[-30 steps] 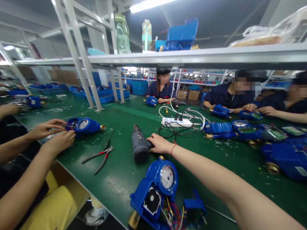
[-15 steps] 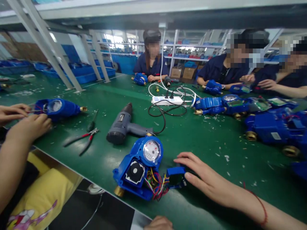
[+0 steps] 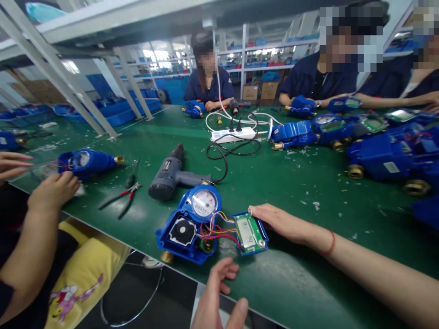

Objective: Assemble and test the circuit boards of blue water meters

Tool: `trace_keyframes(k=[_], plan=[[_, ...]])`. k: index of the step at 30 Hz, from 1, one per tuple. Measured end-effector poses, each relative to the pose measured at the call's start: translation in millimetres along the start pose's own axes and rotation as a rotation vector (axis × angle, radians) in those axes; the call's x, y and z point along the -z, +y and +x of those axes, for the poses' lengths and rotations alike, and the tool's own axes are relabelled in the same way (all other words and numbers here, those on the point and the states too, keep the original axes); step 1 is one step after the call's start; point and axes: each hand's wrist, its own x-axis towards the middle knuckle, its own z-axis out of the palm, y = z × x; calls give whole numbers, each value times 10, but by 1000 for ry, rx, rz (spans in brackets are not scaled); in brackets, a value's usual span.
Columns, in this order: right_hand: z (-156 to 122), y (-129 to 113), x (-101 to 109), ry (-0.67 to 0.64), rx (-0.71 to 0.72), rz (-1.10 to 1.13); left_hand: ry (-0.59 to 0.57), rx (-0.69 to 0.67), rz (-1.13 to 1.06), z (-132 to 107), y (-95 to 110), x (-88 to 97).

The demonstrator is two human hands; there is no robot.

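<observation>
Along the near edge of the green bench (image 3: 302, 192), I see the left hand (image 3: 214, 297) just below the edge, fingers spread, holding nothing. Beside it sits the opened blue water meter (image 3: 178, 251), its brass fitting (image 3: 167, 257) pointing down-left. Coloured wires (image 3: 214, 230) run right to a green display board (image 3: 248, 234), whose long axis slants toward the lower right. The right hand (image 3: 284, 224) lies with its fingers pressed together against the board's top edge; its thumb is hidden, so I cannot tell whether it grips.
</observation>
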Motion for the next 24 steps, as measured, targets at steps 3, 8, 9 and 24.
trace_keyframes(k=[3, 8, 9, 24], plan=[[-85, -19, -52, -32, -34, 66, -68, 102, -128, 114, 63, -73], [-160, -65, -156, -68, -78, 137, -53, 204, -316, 443, 232, -161], [-161, -70, -177, -63, -80, 141, -44, 198, -333, 487, 245, -165], [-858, 157, 210, 362, -167, -582, -184, 346, -662, 530, 179, -91]])
